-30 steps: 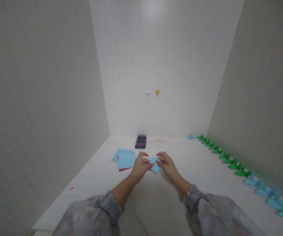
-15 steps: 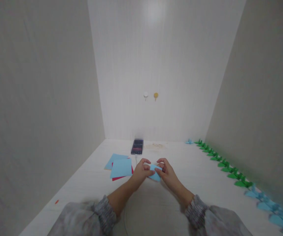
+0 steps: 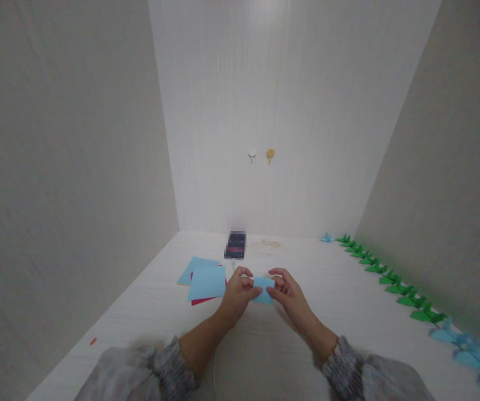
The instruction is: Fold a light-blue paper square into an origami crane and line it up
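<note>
A small folded piece of light blue paper [image 3: 264, 283] is held above the table between my two hands. My left hand [image 3: 240, 289] pinches its left side, the thumb lying on the near face. On the opposite side my right hand [image 3: 287, 289] grips the paper between thumb and fingers, with the index finger raised. The fingers behind the paper are partly hidden. Left of my left hand lies a loose stack of square paper sheets [image 3: 207, 283], light blue on top with red showing underneath.
A phone [image 3: 235, 245] with a blurred screen lies at the back, a white cable [image 3: 214, 373] running toward me. Green folded paper pieces [image 3: 398, 288] and blue ones [image 3: 468, 356] line the right wall. Two hooks [image 3: 270, 153] hang on the back wall. An orange scrap [image 3: 93, 341] lies left.
The blue paper has turned from a tilted position to nearly level between my hands. My right thumb has shifted toward its right edge. The camera view has moved slightly.
</note>
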Available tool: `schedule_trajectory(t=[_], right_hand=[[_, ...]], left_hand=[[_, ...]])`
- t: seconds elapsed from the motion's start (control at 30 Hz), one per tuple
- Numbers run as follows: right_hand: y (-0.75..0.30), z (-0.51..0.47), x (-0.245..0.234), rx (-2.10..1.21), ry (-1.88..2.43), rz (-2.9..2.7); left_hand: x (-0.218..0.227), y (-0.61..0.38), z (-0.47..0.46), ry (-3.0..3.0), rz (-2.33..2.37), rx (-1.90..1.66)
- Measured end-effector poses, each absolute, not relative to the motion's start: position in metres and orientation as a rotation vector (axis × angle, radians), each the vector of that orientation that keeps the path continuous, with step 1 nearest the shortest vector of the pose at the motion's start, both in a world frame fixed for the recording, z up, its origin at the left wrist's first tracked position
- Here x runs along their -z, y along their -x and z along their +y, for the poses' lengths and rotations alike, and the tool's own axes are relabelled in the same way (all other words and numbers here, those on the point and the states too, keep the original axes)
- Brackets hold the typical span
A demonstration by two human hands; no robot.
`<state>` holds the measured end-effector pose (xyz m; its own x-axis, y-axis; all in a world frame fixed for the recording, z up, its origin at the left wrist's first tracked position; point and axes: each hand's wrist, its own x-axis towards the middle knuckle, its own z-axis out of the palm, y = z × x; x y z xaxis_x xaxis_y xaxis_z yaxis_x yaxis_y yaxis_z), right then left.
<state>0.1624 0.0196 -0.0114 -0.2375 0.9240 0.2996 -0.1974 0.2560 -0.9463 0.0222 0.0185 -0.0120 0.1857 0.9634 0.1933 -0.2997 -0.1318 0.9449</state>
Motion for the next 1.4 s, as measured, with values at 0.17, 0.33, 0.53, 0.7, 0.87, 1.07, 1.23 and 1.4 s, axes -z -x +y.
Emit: schedule_trajectory(t=[0.17,0.33,0.53,0.7,0.87,1.07,1.23,1.4], right_hand=[[-0.162,0.017,0.01,-1.319,0.728,-1.389],[-0.159,0.013,0.009,-1.315,0.714,-1.402],[-0.16,0.012,0.008,-1.346,0.715,-1.407],[-0.16,0.013,0.013,-1.409,0.678,-1.426],[-0.159,0.014,0.014,-1.394,0.739,-1.431],[-0.16,0.013,0.013,-1.425,0.714,-1.4],[-0.161,0.013,0.015,-1.438,0.72,-1.37],[-0.163,0.015,0.018,-1.393,0.73,-1.396]], left_hand=[[0.013,-0.025,0.016,-1.24,0.751,-1.245],[0.007,-0.025,0.011,-1.213,0.703,-1.252],[0.009,-0.024,0.011,-1.244,0.659,-1.22],[0.013,-0.024,0.015,-1.313,0.774,-1.277],[0.008,-0.022,0.012,-1.254,0.758,-1.291],[0.008,-0.022,0.01,-1.207,0.707,-1.285],[0.011,-0.023,0.01,-1.192,0.73,-1.282],[0.014,-0.023,0.011,-1.211,0.738,-1.21]])
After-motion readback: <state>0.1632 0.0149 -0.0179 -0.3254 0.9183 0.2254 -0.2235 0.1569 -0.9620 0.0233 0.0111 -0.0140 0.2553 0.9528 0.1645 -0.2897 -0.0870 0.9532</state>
